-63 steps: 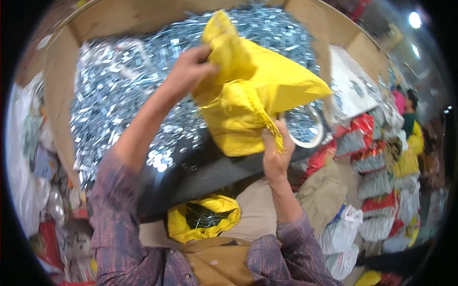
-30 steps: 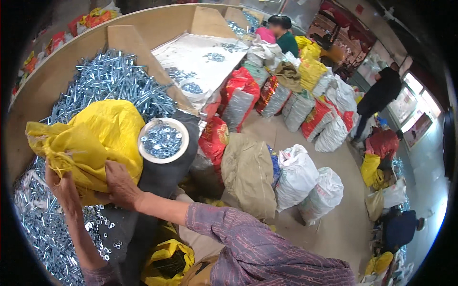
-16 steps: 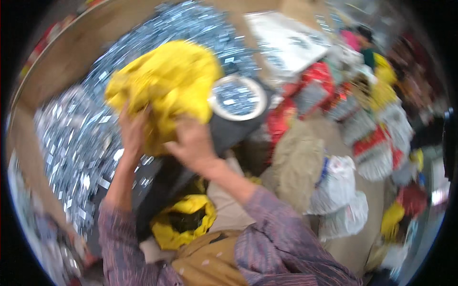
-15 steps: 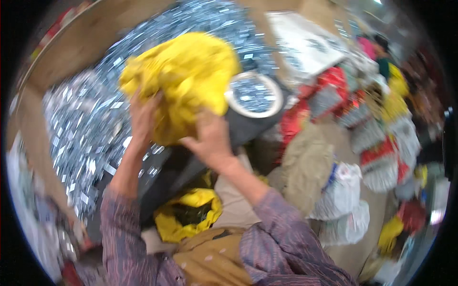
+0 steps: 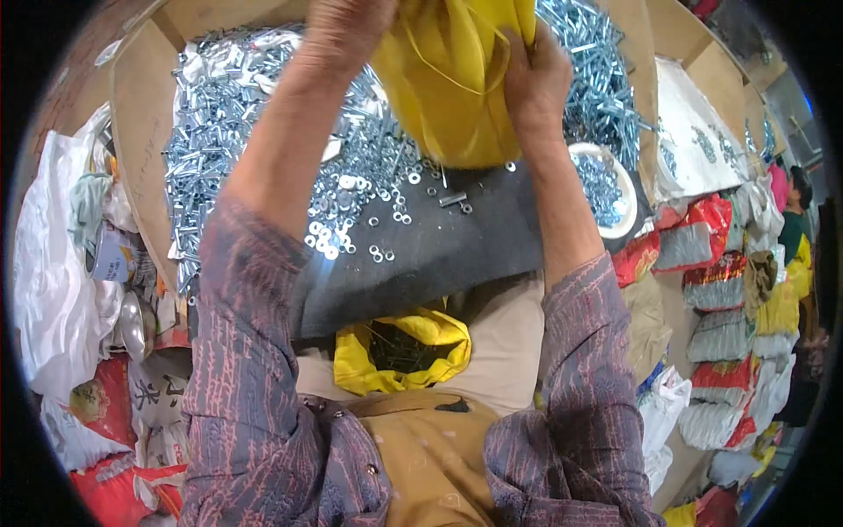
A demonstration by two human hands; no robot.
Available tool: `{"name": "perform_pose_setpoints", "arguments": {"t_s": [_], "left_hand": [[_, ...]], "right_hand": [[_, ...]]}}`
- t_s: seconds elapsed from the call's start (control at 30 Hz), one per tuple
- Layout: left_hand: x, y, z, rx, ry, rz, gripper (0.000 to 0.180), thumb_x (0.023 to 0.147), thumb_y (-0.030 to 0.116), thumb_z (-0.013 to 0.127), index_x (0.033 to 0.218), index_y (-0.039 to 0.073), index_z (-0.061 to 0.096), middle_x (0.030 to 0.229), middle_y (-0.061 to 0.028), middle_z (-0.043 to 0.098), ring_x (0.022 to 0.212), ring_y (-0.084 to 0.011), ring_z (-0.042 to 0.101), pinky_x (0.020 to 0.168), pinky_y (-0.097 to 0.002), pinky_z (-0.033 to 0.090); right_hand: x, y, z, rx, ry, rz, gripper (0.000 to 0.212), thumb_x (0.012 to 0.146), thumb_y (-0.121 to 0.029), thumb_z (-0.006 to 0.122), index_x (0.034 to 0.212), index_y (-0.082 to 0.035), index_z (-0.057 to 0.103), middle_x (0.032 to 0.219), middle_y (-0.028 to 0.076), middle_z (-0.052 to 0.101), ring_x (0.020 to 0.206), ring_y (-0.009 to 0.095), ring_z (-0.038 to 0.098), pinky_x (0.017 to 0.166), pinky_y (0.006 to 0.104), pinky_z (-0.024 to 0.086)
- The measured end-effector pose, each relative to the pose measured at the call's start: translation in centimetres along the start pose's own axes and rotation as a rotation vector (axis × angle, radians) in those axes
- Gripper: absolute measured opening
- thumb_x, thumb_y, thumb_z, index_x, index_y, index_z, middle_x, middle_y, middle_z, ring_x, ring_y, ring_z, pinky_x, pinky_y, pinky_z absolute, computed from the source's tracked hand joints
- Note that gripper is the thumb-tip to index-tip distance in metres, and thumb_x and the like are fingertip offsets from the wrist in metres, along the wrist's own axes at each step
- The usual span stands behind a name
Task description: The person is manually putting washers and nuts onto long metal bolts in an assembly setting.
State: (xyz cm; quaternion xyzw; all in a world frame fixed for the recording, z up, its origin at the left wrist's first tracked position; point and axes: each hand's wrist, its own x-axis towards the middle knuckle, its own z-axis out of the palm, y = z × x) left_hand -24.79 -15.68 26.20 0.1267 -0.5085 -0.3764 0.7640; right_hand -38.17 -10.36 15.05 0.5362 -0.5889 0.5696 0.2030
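A yellow bag [image 5: 470, 97] hangs raised at the top of the view, its side creased and a loose cord or seam across it. My left hand [image 5: 351, 31], partly cut off by the upper edge, grips the bag's left side. On the other side my right hand [image 5: 537, 83] is closed on its edge, thumb toward me. Behind and below lies a heap of small metal bolts [image 5: 237, 114]. Loose nuts and washers [image 5: 338, 215] lie scattered on the black mat [image 5: 421, 255] under my arms. What the bag holds is hidden.
Wooden boards [image 5: 140, 132] wall in the heap. A white ring-shaped container [image 5: 625, 198] of small metal parts stands right of the mat. Between my legs sits an open yellow sack [image 5: 351, 356] with dark contents. Filled plastic bags [image 5: 716, 325] line the right side.
The bag has risen toward the upper edge and shifted right, with both hands still on it. It now hangs stretched downward instead of bunched up, and my view has turned left.
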Motion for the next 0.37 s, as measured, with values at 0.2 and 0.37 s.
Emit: {"name": "perform_pose_setpoints", "arguments": {"t_s": [0.2,0.37], "left_hand": [[-4.6,-4.1,-5.5,0.174,-0.360,-0.324,0.023,0.086,0.005,0.057,0.108,0.000,0.059,0.098,-0.0069,0.064,0.083,-0.0153,0.059,0.074,-0.0286,0.050],[-7.3,0.0,-3.8,-0.119,-0.447,-0.486,0.032,0.088,0.008,0.059,0.119,0.003,0.056,0.104,-0.0055,0.063,0.084,-0.0143,0.059,0.073,-0.0294,0.050]], "right_hand": [[-8.5,0.5,-0.9,0.109,-0.197,0.133,0.066,0.074,-0.034,0.076,0.122,0.002,0.050,0.113,0.022,0.058,0.106,0.038,0.056,0.088,0.0418,0.046],[-10.6,-4.2,1.0,0.182,-0.232,0.108,0.091,0.068,-0.045,0.081,0.134,-0.002,0.036,0.121,0.023,0.052,0.117,0.038,0.049,0.102,0.0495,0.035]]}}
